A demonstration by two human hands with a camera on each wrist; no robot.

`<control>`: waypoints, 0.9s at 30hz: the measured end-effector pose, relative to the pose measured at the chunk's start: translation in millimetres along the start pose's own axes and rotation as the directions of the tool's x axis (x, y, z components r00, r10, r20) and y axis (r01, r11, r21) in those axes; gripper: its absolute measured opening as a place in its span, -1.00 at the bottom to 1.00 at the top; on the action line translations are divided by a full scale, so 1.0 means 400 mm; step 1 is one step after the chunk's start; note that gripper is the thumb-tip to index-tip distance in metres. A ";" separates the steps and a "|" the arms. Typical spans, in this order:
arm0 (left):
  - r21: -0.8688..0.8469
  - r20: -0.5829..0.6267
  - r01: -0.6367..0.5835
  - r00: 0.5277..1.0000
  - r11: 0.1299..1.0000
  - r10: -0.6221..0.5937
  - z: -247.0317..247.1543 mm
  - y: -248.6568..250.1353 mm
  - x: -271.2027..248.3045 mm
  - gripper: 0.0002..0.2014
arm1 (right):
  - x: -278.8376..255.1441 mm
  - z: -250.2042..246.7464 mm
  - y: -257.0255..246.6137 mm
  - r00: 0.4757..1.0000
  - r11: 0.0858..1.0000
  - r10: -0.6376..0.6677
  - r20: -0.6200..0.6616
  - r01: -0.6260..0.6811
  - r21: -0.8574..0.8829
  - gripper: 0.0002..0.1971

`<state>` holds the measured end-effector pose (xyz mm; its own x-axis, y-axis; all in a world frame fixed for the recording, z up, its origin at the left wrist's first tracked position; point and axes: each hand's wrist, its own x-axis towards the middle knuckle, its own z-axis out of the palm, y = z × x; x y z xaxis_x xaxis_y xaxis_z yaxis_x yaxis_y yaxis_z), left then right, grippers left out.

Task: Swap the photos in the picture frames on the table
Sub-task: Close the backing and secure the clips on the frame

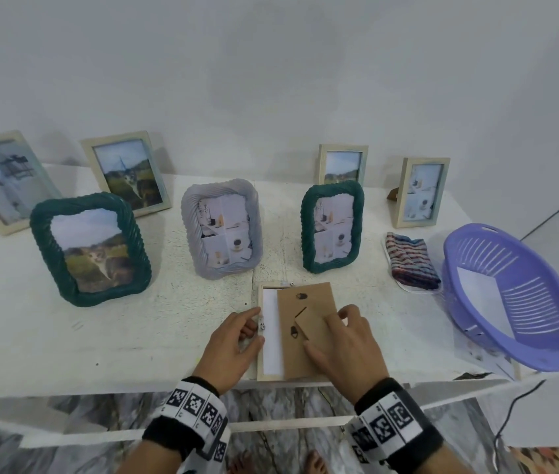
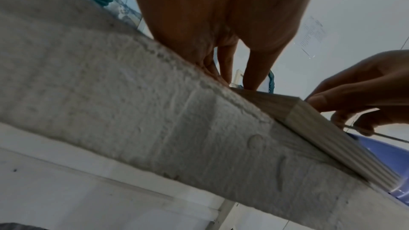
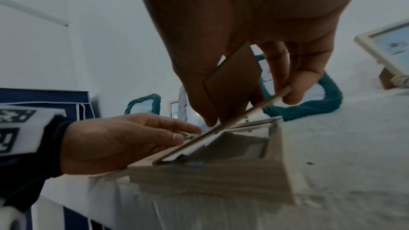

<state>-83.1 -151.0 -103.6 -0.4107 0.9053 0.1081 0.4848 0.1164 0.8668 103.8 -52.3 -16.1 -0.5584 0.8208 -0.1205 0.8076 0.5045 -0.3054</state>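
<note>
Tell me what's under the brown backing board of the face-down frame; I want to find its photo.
Where the backing board is lifted, a white sheet shows inside the wooden frame, perhaps the photo's blank back. The rest is covered by the board and the right hand.

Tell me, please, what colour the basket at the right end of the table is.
The basket is light purple, a slatted plastic one; the head view shows it best.

— What does your head camera give you?
— You look down and forward from above the table [image 1: 134, 336] edge toward the wall, over both hands.

— And your wrists?
— Your left wrist camera sits low, right at the table's front edge, facing up along the left hand [image 2: 221, 24]. Your right wrist camera hangs close over the face-down frame [image 3: 221, 172]. All three views share that frame.
</note>
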 end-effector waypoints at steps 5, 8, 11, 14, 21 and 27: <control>0.043 0.013 -0.005 1.000 0.999 0.004 0.001 -0.003 0.001 -0.52 | 0.019 0.032 -0.052 0.999 0.999 0.024 0.036 -0.022 -0.039 -0.51; 0.041 0.026 -0.002 1.000 0.999 0.001 -0.003 -0.002 0.005 -0.51 | 0.030 0.048 -0.061 0.999 0.997 0.015 0.034 -0.012 -0.082 -0.52; 0.038 0.031 0.006 1.000 0.999 -0.007 -0.006 -0.002 0.006 -0.51 | 0.038 0.065 -0.060 0.999 0.985 0.020 0.031 -0.015 -0.170 -0.49; 0.032 0.030 0.010 0.999 0.999 -0.011 -0.006 -0.002 0.007 -0.52 | 0.035 0.074 -0.055 1.000 0.968 -0.003 0.030 0.011 -0.249 -0.42; -0.002 0.001 0.007 1.000 1.000 -0.007 0.000 -0.010 0.004 -0.51 | 0.047 0.054 0.061 0.994 0.977 -0.100 -0.043 0.106 0.185 -0.68; -0.027 -0.013 0.053 0.998 0.998 -0.054 -0.001 -0.009 0.002 -0.59 | 0.084 0.016 0.150 0.973 0.925 -0.201 0.111 0.151 0.349 -0.79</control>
<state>-85.3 -150.8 -106.4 -0.4463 0.8923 0.0680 0.4415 0.1535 0.8840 132.4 3.7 -44.3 -0.7265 0.6680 -0.1610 0.5964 0.4966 -0.6306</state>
